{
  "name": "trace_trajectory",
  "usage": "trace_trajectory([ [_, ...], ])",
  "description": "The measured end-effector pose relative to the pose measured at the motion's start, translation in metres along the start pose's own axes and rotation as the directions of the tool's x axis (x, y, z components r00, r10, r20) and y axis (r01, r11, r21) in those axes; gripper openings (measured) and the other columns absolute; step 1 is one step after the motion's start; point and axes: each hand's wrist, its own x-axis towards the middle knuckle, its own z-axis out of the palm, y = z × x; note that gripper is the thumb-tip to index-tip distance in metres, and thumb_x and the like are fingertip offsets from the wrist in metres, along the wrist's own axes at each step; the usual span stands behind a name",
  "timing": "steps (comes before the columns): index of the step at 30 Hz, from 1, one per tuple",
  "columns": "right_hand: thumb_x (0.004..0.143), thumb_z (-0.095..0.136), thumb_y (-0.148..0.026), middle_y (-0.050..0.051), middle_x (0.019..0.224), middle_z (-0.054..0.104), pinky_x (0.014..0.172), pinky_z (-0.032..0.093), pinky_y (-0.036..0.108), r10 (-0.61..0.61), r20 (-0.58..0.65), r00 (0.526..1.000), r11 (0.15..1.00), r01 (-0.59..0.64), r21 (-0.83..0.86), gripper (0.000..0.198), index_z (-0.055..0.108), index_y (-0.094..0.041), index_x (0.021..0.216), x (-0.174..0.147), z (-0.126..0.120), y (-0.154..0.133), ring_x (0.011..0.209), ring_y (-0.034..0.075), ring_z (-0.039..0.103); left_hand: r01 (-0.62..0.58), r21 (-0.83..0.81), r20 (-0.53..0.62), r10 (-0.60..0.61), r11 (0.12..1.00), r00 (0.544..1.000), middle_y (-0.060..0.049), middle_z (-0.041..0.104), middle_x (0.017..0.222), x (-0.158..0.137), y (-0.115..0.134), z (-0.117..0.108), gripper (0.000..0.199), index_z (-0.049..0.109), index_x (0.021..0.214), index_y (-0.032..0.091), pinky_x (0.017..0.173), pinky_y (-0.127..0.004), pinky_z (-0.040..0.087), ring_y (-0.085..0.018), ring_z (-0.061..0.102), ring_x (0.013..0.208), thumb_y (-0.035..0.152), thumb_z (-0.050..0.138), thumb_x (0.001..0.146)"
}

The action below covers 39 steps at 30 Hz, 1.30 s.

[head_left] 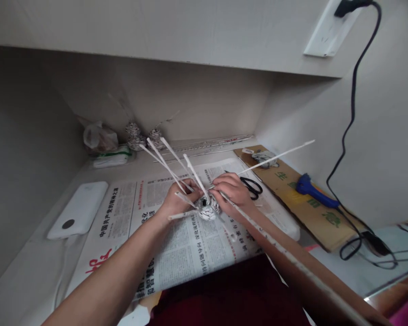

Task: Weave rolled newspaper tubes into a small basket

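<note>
A small woven piece (208, 213) of rolled-newspaper tubes sits over the newspaper between my hands, with a dark opening at its top. Several white paper tubes (170, 168) stick up and out from it. My left hand (181, 199) is closed on its left side, fingers at the base of the upright tubes. My right hand (234, 192) pinches a long printed paper tube (275, 244) near the woven rim; that tube trails down over my right forearm. Another white tube (275, 158) points away to the upper right from beneath my right fingers. My fingertips partly hide the weave.
Newspaper (122, 226) covers the tabletop. Black-handled scissors (253, 188) lie beside my right hand. A blue glue gun (316, 192) rests on cardboard (292, 199), its cord running to a wall socket (323, 31). A white power bank (78, 210) is left; woven gourd shapes (136, 138) stand behind.
</note>
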Motion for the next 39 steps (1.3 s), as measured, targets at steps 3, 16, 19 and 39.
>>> trace_trajectory([
  [3,0.085,0.058,-0.015,0.006,0.090,0.069,0.087,0.051,0.039,-0.084,-0.007,0.996,0.996,0.084,-0.031,0.010,0.064,-0.021,0.080,0.002,-0.003,0.000,0.093,0.021,0.060,0.059,0.004,0.056,-0.059,0.998,0.997,-0.006,0.074,0.077,-0.003,0.010,0.001,0.025,0.074,0.083,0.015,0.069,-0.030,0.050,-0.019,0.065,0.072,0.027,0.075,0.061],
  [16,0.076,0.071,-0.030,0.006,0.102,0.070,0.100,0.040,0.045,0.458,-0.022,0.889,0.885,-0.453,0.105,0.007,0.074,-0.025,0.072,-0.005,-0.003,-0.001,0.108,0.025,0.057,0.080,-0.082,-0.021,-0.081,0.993,0.996,-0.006,0.071,0.069,-0.006,0.005,0.004,0.018,0.072,0.072,0.013,0.060,-0.027,0.048,-0.017,0.062,0.062,0.027,0.077,0.061],
  [19,0.071,0.074,-0.038,0.008,0.100,0.071,0.094,0.044,0.041,0.675,0.116,0.729,0.700,-0.682,0.211,0.017,0.073,-0.022,0.069,-0.005,-0.002,0.006,0.101,0.025,0.062,0.063,-0.044,-0.029,-0.064,0.997,0.998,-0.006,0.071,0.067,-0.004,0.007,0.001,0.017,0.071,0.070,0.013,0.059,-0.027,0.047,-0.017,0.062,0.061,0.026,0.076,0.061],
  [39,0.084,0.055,-0.056,0.000,0.053,0.060,0.042,0.032,0.027,0.713,0.409,0.569,0.425,-0.815,0.394,0.042,0.070,-0.019,0.071,-0.033,-0.004,-0.015,0.039,0.012,0.045,-0.003,0.064,-0.146,0.012,0.998,0.989,0.000,0.062,0.054,0.002,0.000,-0.003,0.014,0.062,0.062,0.017,0.046,-0.023,0.036,-0.011,0.052,0.046,0.027,0.072,0.064],
])
